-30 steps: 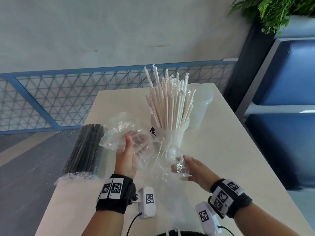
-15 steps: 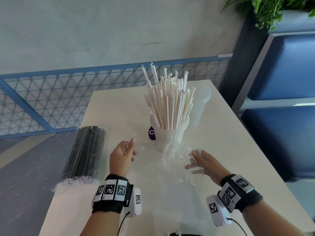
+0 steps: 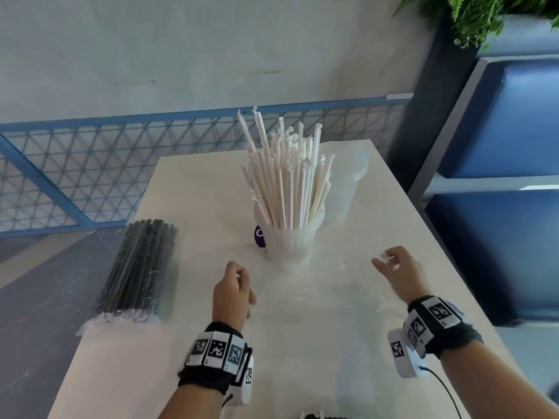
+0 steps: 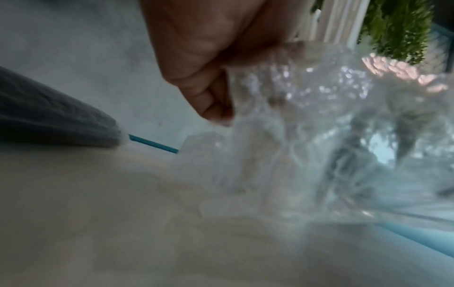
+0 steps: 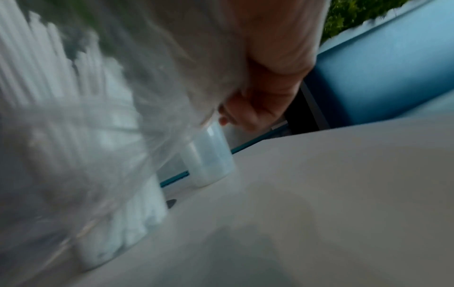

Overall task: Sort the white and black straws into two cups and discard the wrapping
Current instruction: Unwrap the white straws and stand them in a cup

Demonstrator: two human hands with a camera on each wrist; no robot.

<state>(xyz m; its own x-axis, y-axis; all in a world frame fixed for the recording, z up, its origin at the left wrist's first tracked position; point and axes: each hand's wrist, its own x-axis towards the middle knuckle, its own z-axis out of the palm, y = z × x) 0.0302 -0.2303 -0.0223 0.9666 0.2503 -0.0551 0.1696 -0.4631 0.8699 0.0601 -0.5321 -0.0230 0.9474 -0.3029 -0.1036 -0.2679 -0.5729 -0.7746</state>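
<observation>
Both hands, left (image 3: 232,293) and right (image 3: 397,269), pinch the empty wrap (image 3: 311,293) stretched mid-table before the cup (image 3: 289,241) of white straws (image 3: 287,176). Pulled carelessly, the film could snag and tip that cup.

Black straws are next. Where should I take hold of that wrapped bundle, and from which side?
Take the wrapped black straws around the middle, coming from above with the left hand. The pack lies flat along the table's left edge, long and narrow, so a mid-length grip probably keeps it level. Its crimped near end looks too flimsy to lift by.
</observation>
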